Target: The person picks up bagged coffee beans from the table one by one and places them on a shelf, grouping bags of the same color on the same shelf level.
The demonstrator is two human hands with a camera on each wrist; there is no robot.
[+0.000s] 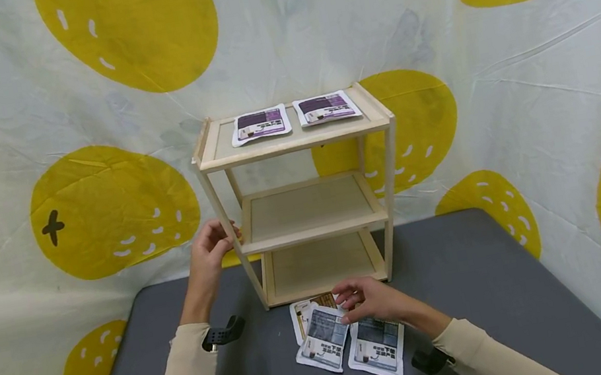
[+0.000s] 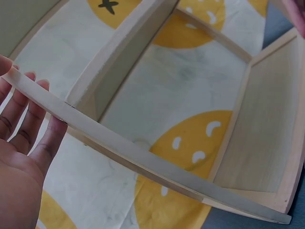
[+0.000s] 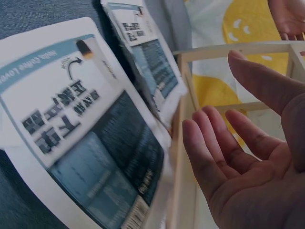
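Observation:
A pale wooden three-tier shelf stands on the grey table. Two purple-and-white packets lie flat on its top tier; the two lower tiers show bare wood. My left hand touches the shelf's front left post at middle-tier height, fingers straight against the wood. My right hand hovers palm-open over packets lying in front of the shelf: two blue-grey ones and a brown-printed one partly under them. In the right wrist view the blue-grey packets lie beside the shelf base.
A white cloth backdrop with large yellow fruit shapes hangs behind and on both sides of the table. The table's right edge runs close to the cloth. Black wrist straps sit on both beige sleeves.

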